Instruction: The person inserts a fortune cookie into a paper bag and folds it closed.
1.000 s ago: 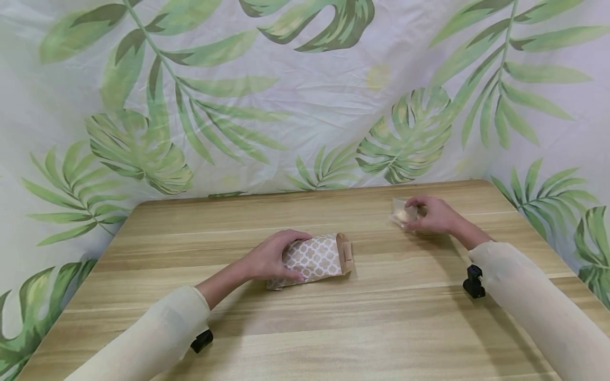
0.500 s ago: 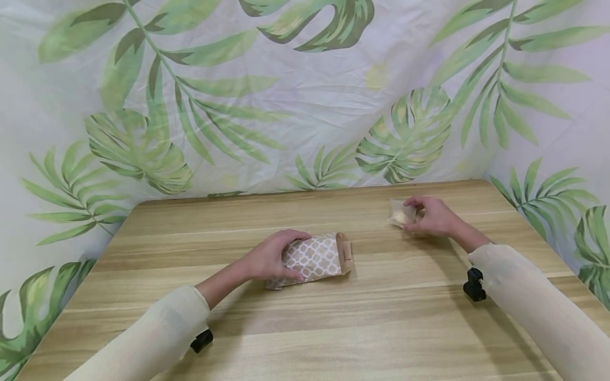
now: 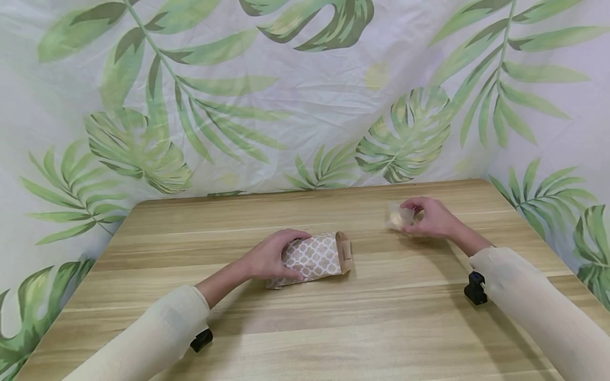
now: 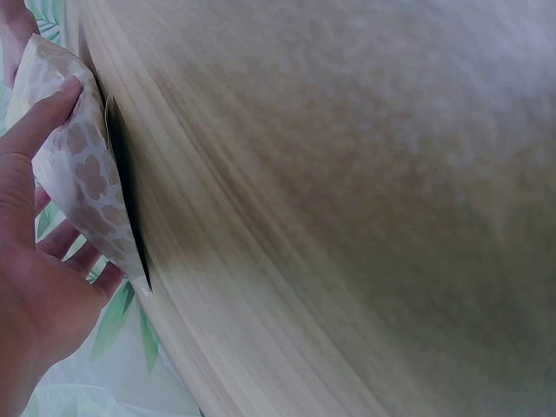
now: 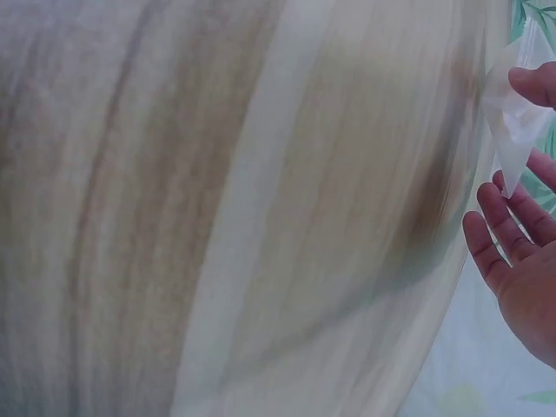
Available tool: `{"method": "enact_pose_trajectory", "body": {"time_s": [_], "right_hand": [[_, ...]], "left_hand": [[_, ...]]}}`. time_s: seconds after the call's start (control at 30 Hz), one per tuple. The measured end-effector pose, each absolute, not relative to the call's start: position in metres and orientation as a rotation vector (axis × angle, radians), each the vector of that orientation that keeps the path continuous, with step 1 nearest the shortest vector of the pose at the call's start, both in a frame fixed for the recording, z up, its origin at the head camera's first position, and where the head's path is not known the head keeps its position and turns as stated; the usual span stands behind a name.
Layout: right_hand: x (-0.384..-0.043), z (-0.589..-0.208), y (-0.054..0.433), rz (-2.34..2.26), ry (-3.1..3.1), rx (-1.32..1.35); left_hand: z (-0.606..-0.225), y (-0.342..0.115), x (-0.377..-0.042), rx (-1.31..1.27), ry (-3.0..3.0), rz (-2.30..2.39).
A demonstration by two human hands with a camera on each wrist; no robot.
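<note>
My left hand (image 3: 274,257) grips a brown paper bag (image 3: 316,256) with a white lattice pattern, thumb on the near side and fingers over the far side. The bag lies on its side on the wooden table, its mouth gaping to the right. In the left wrist view the thumb presses on the patterned paper (image 4: 87,165). Farther back on the right, my right hand (image 3: 431,218) pinches a small clear plastic packet (image 3: 395,218) between thumb and fingers. Something pale sits inside the packet. The right wrist view shows the packet (image 5: 519,113) held up, its lower corner near the fingertips.
The wooden table (image 3: 305,328) reaches back to a leaf-printed cloth (image 3: 314,106) hanging behind it. Black wrist cameras (image 3: 475,288) hang beneath both cream sleeves.
The packet in my right hand has shifted slightly left and tilted. My left hand and the paper bag have stayed in place.
</note>
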State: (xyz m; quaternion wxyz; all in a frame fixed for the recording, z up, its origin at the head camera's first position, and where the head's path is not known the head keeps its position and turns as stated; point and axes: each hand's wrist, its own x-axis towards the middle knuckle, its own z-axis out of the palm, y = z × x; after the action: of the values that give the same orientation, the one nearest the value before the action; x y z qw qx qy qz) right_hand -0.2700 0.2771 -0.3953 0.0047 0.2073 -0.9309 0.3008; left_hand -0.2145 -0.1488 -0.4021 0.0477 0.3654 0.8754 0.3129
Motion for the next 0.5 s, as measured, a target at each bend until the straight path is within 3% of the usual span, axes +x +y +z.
{"method": "enact_pose_trajectory", "body": {"time_s": [0.5], "right_hand": [[-0.259, -0.394, 0.271, 0.935, -2.884, 0.725]], "left_hand": [[-0.402, -0.149, -0.215, 1.114, 2.67, 0.951]]}}
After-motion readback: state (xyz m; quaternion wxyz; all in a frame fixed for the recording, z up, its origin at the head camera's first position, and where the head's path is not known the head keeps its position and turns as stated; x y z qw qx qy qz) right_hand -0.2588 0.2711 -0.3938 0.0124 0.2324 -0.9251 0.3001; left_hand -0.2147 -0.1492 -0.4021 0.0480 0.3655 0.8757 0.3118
